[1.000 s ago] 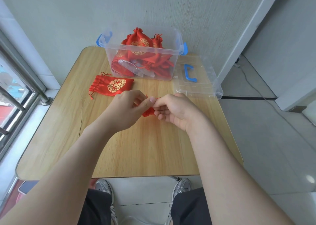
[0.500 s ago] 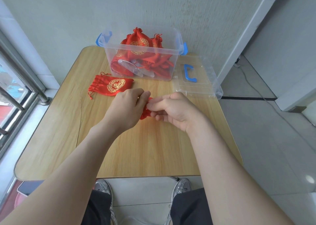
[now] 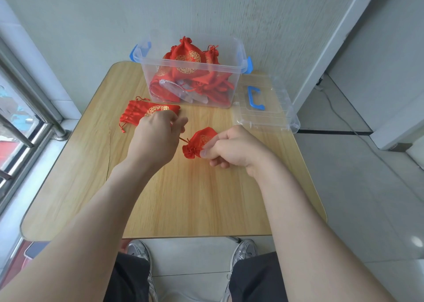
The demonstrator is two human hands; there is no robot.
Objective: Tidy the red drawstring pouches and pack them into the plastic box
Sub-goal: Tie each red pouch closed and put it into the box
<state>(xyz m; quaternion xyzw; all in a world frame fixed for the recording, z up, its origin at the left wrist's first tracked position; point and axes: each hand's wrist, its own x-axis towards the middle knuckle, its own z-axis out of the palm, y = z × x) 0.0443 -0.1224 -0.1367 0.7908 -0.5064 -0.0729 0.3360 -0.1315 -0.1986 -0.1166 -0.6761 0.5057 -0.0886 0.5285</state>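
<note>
— Starting nearest, what shows?
— Two silver shoes [image 3: 138, 251] on the floor tiles and dark trousers [image 3: 128, 278] at the bottom edge. Beyond them is the near edge of the wooden table [image 3: 195, 198].
— And the person's hands?
— Both forearms reach over the table to its middle. The left hand [image 3: 156, 138] presses thumb and forefinger together on a thin red cord [image 3: 183, 139], with the other fingers curled beneath. The cord runs straight from that pinch to the gathered mouth of a red pouch [image 3: 202, 141]. The right hand [image 3: 231, 149] has its fingers curled. Its thumb and forefinger clamp the pouch's body just behind the ruffled neck.
— Where is that pouch?
— It is between the two hands, over the table's middle, with its mouth turned left. Whether it touches the wood cannot be told.
— Farther on?
— A flat pouch [image 3: 137, 112] lies on the table just beyond the left hand and is partly hidden by it. Its cords trail to the left. Behind it stands the clear box [image 3: 229, 83], open, with blue clips at both ends. Inside is a pile [image 3: 185, 60] of red pouches, and the top one rises above the rim. The lid [image 3: 275, 113] lies on the table just beside the box's right end, with a blue handle [image 3: 255, 97] on it. A pale wall [image 3: 206, 8] stands behind the box, and window bars [image 3: 13, 129] are at the left.
</note>
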